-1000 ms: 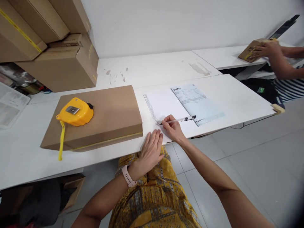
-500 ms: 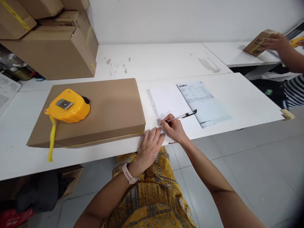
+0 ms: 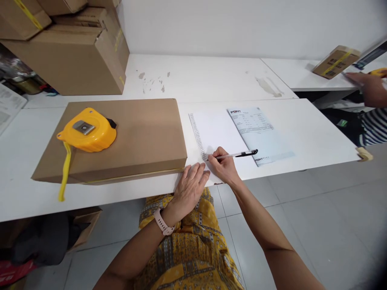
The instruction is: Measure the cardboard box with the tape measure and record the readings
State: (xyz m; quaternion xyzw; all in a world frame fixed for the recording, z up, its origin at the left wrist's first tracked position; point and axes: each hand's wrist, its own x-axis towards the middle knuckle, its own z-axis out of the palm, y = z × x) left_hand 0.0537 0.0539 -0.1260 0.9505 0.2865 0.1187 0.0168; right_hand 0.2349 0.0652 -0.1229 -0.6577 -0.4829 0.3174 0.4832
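My right hand (image 3: 223,166) pinches a black-and-clear pen (image 3: 242,154), its tip down at the lower left corner of a white sheet of paper (image 3: 219,131). A narrow column of small handwriting runs down the sheet's left edge. My left hand (image 3: 193,183) lies flat with fingers stretched at the table's front edge, beside the sheet's lower corner. To its left is a flat closed cardboard box (image 3: 145,133). On that box rests a yellow tape measure (image 3: 89,131) with a yellow strap. A printed pale blue form (image 3: 256,135) overlaps the sheet's right side.
Several cardboard boxes (image 3: 69,60) are stacked at the back left. The white table (image 3: 314,129) has a wooden corner piece at its right end. At the far right, another person's hand (image 3: 367,84) is near a small taped box (image 3: 336,62).
The pen has tipped to a flatter slant while staying at the sheet's lower left corner. The other person's hand has come off the small box. The view has shifted slightly.
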